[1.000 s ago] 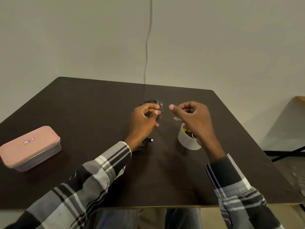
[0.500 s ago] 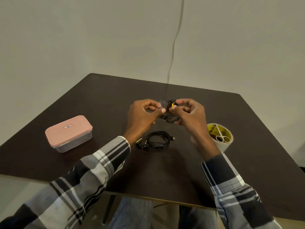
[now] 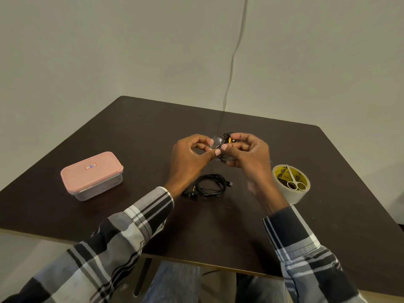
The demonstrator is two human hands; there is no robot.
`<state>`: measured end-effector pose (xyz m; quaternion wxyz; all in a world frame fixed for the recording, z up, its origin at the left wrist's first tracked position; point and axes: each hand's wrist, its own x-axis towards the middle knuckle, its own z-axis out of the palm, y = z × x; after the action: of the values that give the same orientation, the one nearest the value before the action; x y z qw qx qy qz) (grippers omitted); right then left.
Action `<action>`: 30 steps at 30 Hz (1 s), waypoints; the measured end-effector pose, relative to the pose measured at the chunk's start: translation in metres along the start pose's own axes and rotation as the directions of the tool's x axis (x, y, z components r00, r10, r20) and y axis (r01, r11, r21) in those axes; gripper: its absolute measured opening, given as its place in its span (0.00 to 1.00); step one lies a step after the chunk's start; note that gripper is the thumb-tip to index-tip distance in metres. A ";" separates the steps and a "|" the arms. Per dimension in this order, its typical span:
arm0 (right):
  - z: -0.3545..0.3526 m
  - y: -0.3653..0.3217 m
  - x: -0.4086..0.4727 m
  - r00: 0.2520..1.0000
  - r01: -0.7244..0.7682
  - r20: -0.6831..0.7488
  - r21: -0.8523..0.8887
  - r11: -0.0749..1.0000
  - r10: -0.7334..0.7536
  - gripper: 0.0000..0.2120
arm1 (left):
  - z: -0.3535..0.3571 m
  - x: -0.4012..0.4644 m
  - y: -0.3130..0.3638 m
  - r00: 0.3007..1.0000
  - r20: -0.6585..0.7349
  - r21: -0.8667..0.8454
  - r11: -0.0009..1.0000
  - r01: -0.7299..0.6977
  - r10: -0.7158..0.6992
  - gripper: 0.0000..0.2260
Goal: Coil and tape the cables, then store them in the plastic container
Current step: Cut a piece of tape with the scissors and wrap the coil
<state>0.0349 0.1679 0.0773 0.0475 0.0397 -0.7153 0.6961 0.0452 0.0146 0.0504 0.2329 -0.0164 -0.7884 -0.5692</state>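
Observation:
Above the middle of the dark table, my left hand and my right hand meet fingertip to fingertip. My right hand grips a small coiled black cable with a yellow spot. My left hand pinches a clear strip of tape against that coil. A second coiled black earphone cable lies on the table just below my hands. The plastic container, with its pink lid closed, sits to the left. A roll of clear tape stands to the right.
Small white-handled scissors rest across the top of the tape roll. A thin wire hangs down the wall behind the table. The table's near edge runs just in front of my knees.
My view has swung left and down, so the container and tape roll appear shifted right. My hands came together on the small coil, and the tape strip now sits between them.

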 end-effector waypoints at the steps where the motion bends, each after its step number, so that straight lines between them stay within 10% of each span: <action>1: -0.001 0.000 0.001 1.000 -0.002 -0.003 0.003 1.000 0.002 0.16 | 0.000 -0.001 -0.001 1.000 -0.002 -0.018 1.000 0.009 -0.009 0.08; 21: 0.010 0.003 0.000 0.999 -0.039 0.015 -0.040 0.998 0.039 0.18 | -0.009 -0.008 -0.004 0.993 0.094 -0.064 0.995 0.074 -0.068 0.07; 30: -0.005 0.018 0.003 0.998 -0.061 0.013 -0.183 0.981 0.065 0.18 | -0.035 -0.006 -0.025 0.950 0.208 0.608 0.791 0.062 -0.235 0.16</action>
<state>0.0294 0.1736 0.0603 0.0222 0.0189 -0.7774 0.6283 0.0559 -0.0247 0.0345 0.0696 0.0417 -0.9497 -0.3024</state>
